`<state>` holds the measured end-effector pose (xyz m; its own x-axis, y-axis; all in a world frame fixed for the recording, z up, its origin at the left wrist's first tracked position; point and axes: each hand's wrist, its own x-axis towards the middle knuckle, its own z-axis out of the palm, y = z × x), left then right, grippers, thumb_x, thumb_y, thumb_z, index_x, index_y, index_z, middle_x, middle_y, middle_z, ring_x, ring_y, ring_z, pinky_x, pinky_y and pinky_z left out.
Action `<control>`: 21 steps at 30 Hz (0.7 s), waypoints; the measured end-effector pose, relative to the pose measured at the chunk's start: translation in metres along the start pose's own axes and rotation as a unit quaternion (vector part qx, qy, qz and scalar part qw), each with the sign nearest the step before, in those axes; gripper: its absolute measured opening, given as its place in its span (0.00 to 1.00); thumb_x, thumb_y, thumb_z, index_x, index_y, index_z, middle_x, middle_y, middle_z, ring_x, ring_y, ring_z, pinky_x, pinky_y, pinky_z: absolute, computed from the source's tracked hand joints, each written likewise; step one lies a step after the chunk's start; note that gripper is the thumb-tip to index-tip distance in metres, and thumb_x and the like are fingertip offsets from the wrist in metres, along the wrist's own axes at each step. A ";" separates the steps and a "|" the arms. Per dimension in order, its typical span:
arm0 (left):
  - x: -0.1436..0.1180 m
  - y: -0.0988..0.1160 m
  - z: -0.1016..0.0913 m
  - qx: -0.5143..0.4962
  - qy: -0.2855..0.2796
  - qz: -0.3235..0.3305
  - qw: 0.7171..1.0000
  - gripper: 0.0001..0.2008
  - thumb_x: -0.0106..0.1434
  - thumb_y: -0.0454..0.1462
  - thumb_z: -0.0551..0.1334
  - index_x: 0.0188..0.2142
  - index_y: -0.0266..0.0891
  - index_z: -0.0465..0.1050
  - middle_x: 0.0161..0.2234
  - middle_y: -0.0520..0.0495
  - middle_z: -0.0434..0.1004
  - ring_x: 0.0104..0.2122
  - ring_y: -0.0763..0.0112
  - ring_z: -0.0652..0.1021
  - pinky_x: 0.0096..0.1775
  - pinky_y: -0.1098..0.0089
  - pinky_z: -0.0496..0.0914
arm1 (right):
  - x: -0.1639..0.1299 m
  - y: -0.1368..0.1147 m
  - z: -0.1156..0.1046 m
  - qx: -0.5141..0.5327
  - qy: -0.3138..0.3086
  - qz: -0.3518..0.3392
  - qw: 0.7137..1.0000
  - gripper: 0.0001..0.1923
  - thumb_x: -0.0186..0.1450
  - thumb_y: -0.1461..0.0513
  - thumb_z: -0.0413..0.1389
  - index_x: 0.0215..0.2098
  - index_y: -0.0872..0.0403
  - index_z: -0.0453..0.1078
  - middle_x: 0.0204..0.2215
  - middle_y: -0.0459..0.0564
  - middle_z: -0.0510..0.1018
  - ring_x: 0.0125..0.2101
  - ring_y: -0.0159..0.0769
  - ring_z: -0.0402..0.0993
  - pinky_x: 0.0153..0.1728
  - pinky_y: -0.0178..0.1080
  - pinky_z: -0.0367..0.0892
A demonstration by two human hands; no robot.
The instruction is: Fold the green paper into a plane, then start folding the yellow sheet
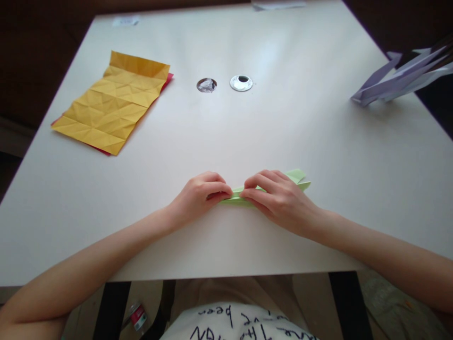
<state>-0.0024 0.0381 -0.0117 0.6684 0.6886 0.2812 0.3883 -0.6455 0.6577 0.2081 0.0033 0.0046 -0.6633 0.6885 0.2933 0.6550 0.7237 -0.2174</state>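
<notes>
A light green folded paper lies low on the white table, close to its front edge. My left hand pinches its left end between thumb and fingers. Just to the right, my right hand pinches the same paper near its middle, fingers curled over it. The two sets of fingertips are a short gap apart. Beyond my right hand, the paper's right end splits into pointed flaps. Part of the paper is hidden under both hands.
On the white table, a creased yellow sheet lies over a red one at left. Two round table holes are near the back. Purple folded paper stands at the right edge. A bottle is on the floor.
</notes>
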 end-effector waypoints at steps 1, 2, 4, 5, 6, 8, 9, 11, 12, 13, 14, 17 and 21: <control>0.000 0.000 0.000 0.005 -0.001 0.004 1.000 0.05 0.59 0.32 0.59 0.29 0.38 0.74 0.29 0.50 0.73 0.29 0.76 0.73 0.32 0.76 0.67 | 0.000 0.000 0.000 -0.001 -0.001 -0.004 1.000 0.09 0.62 0.69 0.48 0.34 0.54 0.68 0.32 0.49 0.73 0.34 0.34 0.64 0.36 0.38 0.60; 0.000 -0.001 -0.001 0.011 -0.005 0.010 1.000 0.05 0.59 0.32 0.59 0.30 0.38 0.74 0.30 0.50 0.73 0.30 0.76 0.73 0.32 0.76 0.67 | 0.000 0.000 -0.001 -0.003 -0.002 -0.006 1.000 0.08 0.62 0.69 0.48 0.35 0.54 0.68 0.32 0.49 0.73 0.34 0.33 0.65 0.36 0.38 0.60; -0.001 -0.001 -0.003 0.028 -0.013 0.032 0.999 0.06 0.60 0.32 0.58 0.31 0.39 0.74 0.30 0.49 0.73 0.31 0.75 0.72 0.34 0.75 0.67 | 0.000 -0.001 -0.002 -0.011 0.001 -0.010 1.000 0.08 0.62 0.69 0.49 0.35 0.55 0.69 0.32 0.49 0.74 0.34 0.33 0.66 0.37 0.38 0.60; -0.002 -0.001 -0.004 0.041 -0.019 0.045 0.998 0.07 0.61 0.31 0.56 0.32 0.39 0.74 0.30 0.49 0.73 0.31 0.75 0.72 0.34 0.75 0.67 | 0.000 -0.001 -0.002 -0.015 0.003 -0.013 1.000 0.08 0.62 0.69 0.49 0.35 0.55 0.69 0.32 0.49 0.74 0.34 0.33 0.66 0.37 0.38 0.60; -0.003 0.000 -0.005 0.057 -0.025 0.059 0.996 0.08 0.62 0.31 0.55 0.33 0.39 0.73 0.31 0.49 0.73 0.32 0.75 0.71 0.34 0.74 0.67 | 0.000 -0.001 -0.002 -0.019 0.005 -0.015 1.000 0.09 0.62 0.70 0.48 0.35 0.55 0.69 0.32 0.48 0.74 0.34 0.33 0.66 0.37 0.38 0.61; -0.005 0.003 -0.007 0.094 -0.033 0.080 0.992 0.08 0.63 0.32 0.54 0.36 0.40 0.72 0.32 0.49 0.73 0.31 0.74 0.71 0.33 0.73 0.66 | -0.001 -0.002 -0.003 -0.027 0.004 -0.021 0.999 0.09 0.63 0.69 0.48 0.35 0.55 0.69 0.32 0.49 0.75 0.34 0.33 0.67 0.37 0.37 0.61; -0.006 0.004 -0.007 0.114 -0.034 0.087 0.989 0.08 0.63 0.34 0.55 0.36 0.39 0.72 0.32 0.48 0.74 0.31 0.73 0.70 0.33 0.73 0.66 | -0.001 -0.002 -0.002 -0.029 0.003 -0.023 0.999 0.09 0.63 0.69 0.48 0.36 0.55 0.69 0.33 0.49 0.75 0.34 0.33 0.67 0.36 0.37 0.61; -0.007 0.007 -0.006 0.144 -0.025 0.094 0.985 0.08 0.63 0.37 0.56 0.36 0.38 0.72 0.31 0.48 0.73 0.30 0.73 0.70 0.32 0.72 0.66 | -0.002 -0.002 -0.001 -0.034 -0.001 -0.028 0.999 0.09 0.64 0.68 0.48 0.37 0.55 0.69 0.33 0.49 0.75 0.35 0.33 0.67 0.37 0.37 0.61; -0.008 0.007 -0.005 0.153 -0.018 0.094 0.984 0.08 0.62 0.38 0.56 0.35 0.38 0.72 0.31 0.48 0.73 0.30 0.73 0.70 0.32 0.72 0.66 | -0.002 -0.002 -0.001 -0.036 -0.003 -0.030 0.999 0.09 0.63 0.68 0.48 0.37 0.56 0.69 0.34 0.49 0.75 0.35 0.34 0.68 0.37 0.37 0.61; -0.008 0.008 -0.004 0.158 -0.009 0.092 0.983 0.08 0.62 0.38 0.56 0.34 0.38 0.72 0.30 0.48 0.73 0.30 0.73 0.70 0.31 0.72 0.66 | -0.002 -0.002 0.000 -0.038 -0.004 -0.031 0.999 0.09 0.63 0.68 0.48 0.38 0.56 0.69 0.34 0.48 0.75 0.35 0.34 0.68 0.37 0.37 0.61; -0.008 0.007 -0.003 0.160 -0.001 0.089 0.983 0.08 0.62 0.38 0.57 0.34 0.38 0.72 0.30 0.48 0.73 0.30 0.73 0.70 0.31 0.72 0.66 | -0.002 -0.003 0.000 -0.040 -0.004 -0.030 0.999 0.09 0.63 0.68 0.48 0.37 0.56 0.69 0.33 0.48 0.75 0.35 0.34 0.68 0.37 0.37 0.61; -0.008 0.005 0.002 0.147 0.020 0.076 0.986 0.07 0.61 0.38 0.58 0.32 0.38 0.72 0.29 0.49 0.73 0.30 0.73 0.70 0.32 0.73 0.66 | -0.002 -0.003 0.001 -0.043 0.001 -0.023 0.999 0.08 0.63 0.68 0.49 0.37 0.56 0.69 0.33 0.48 0.75 0.35 0.33 0.67 0.37 0.37 0.61; -0.008 0.004 0.005 0.126 0.030 0.057 0.990 0.07 0.61 0.37 0.58 0.30 0.38 0.72 0.29 0.50 0.73 0.31 0.73 0.70 0.32 0.73 0.66 | -0.001 -0.003 0.002 -0.041 0.008 -0.011 0.999 0.07 0.63 0.66 0.50 0.36 0.55 0.70 0.32 0.48 0.74 0.34 0.33 0.67 0.37 0.37 0.60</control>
<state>-0.0025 0.0285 -0.0151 0.6818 0.6193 0.3894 0.4629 -0.7774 0.4258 0.2063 0.0008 0.0033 -0.6727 0.6709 0.3122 0.6678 0.7321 -0.1343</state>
